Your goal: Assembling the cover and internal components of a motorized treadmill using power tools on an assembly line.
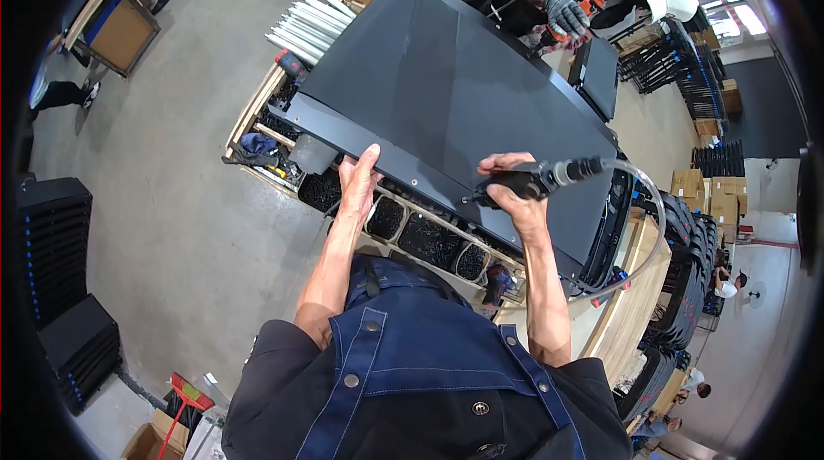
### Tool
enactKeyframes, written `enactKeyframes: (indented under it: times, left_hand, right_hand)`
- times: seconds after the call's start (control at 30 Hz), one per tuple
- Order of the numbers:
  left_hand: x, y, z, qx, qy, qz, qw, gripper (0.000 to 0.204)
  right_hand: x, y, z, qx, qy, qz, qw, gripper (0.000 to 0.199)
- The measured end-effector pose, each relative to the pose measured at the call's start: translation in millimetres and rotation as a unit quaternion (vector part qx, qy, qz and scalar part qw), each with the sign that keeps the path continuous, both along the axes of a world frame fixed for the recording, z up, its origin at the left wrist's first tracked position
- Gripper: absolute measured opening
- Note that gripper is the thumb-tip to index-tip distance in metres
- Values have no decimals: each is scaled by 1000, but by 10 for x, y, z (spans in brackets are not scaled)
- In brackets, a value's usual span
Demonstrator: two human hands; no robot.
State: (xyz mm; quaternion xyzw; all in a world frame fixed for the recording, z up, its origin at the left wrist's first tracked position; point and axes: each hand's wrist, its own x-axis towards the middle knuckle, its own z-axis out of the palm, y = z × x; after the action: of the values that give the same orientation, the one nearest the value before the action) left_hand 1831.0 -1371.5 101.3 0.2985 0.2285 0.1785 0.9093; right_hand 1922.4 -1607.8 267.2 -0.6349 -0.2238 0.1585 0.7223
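Observation:
A large dark grey panel [429,82] with screw holes along its near edge lies across the wooden workbench. My left hand [359,184] is closed on that near edge, thumb on top and the other fingers underneath, partly hidden. In my right hand [522,202] is a black air screwdriver [515,185], lying nearly level over the near edge. Its tip points left, close to the edge; whether it touches a screw I cannot tell. A clear air hose [659,220] runs from its back end and curves down on the right.
Parts bins [429,237] with small black screws stand under the near edge. White tubes [313,27] and a red-black power tool [292,63] lie at the far left. Across the panel, a co-worker's gloved hand [566,15] is by an orange-black tool. Black parts are stacked left [53,245].

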Motion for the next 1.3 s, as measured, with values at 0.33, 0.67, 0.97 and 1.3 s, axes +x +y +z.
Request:
enactKeyframes:
  times: [0.33, 0.67, 0.97, 1.3]
  left_hand:
    - [-151, -343, -96, 4, 23, -16, 1000, 54]
    - [-61, -1988, -546, -91, -112, -227, 963, 57]
    - [98, -2058, -574, -54, -157, -137, 977, 81]
    - [107, -2165, -699, -84, -205, -121, 968, 77]
  right_hand:
    - [-52, 261, 59, -123, 0, 73, 990, 53]
    - [197, 39, -64, -77, -32, 2, 997, 55]
    - [366, -181, 76, -40, -23, 30, 998, 50]
    - [243, -250, -6, -29, -31, 40, 998, 45]
